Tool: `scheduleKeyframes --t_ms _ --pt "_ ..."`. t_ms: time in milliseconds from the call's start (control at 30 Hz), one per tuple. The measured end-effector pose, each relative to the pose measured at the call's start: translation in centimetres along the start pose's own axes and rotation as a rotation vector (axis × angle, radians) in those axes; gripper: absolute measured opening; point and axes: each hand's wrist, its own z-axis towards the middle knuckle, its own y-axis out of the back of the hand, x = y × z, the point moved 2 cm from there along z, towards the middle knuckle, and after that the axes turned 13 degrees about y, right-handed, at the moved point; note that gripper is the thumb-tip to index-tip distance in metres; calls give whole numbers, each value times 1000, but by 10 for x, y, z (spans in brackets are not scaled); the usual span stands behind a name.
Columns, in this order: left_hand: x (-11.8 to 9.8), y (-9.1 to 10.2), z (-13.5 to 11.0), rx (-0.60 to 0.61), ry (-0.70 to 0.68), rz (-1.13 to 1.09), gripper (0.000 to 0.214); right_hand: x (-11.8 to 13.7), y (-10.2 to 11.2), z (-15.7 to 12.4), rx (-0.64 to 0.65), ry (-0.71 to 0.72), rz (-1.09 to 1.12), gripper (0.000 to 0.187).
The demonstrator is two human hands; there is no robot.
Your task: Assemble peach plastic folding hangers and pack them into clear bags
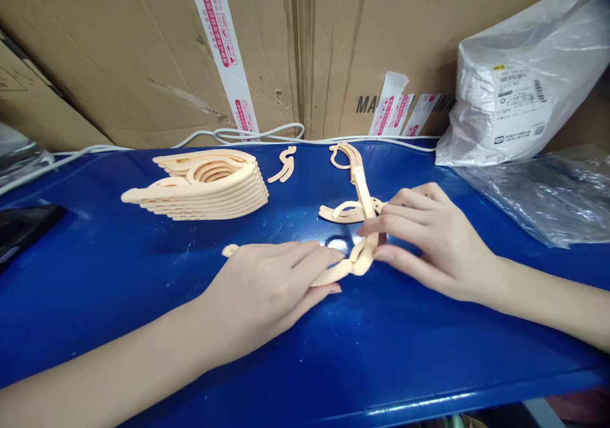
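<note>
My left hand (271, 285) is closed around one curved beige arm of a folding hanger (363, 260); a rounded end sticks out past its knuckles. My right hand (429, 240) pinches the hanger's other arm, which points away from me, between thumb and fingers. The two arms meet at a joint between my hands. Behind the right fingers lies a flat beige hanger piece (343, 214), partly covered. Farther back, a curved hanger part (350, 153) with a hook-like end shows, partly overlapped by the held arm.
A neat stack of beige folded hangers (214, 200) stands at the left, with small hook pieces (286, 166) beside it. A white cable (257, 137) runs along cardboard boxes (143, 53). A plastic-wrapped package (515, 98) is at right, a black object (28, 228) at left.
</note>
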Motion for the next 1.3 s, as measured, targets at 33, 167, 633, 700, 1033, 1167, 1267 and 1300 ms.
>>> scheduleKeyframes --t_ms 33,167,633,700,1033,1167,1267,1300 --pt "0 0 1 1 -11 13 19 -3 1 0 0 -35 2 37" --pt "3 2 5 29 -24 60 22 -19 5 -1 26 -153 -64 29" --pt "17 -9 15 373 145 -64 80 -33 15 -1 210 53 -252 27" --pt "18 -8 16 363 152 -51 80 -34 13 -2 226 75 -245 26" --pt "21 -10 14 264 150 -9 88 -41 9 -5 258 69 -232 26" --pt "21 -10 16 369 182 -38 95 -40 8 -3 274 65 -223 27" --pt "21 -9 17 376 180 -20 94 -38 9 -2 280 61 -210 28" --pt "21 -8 17 357 168 -2 94 -38 9 -2 281 61 -206 28"
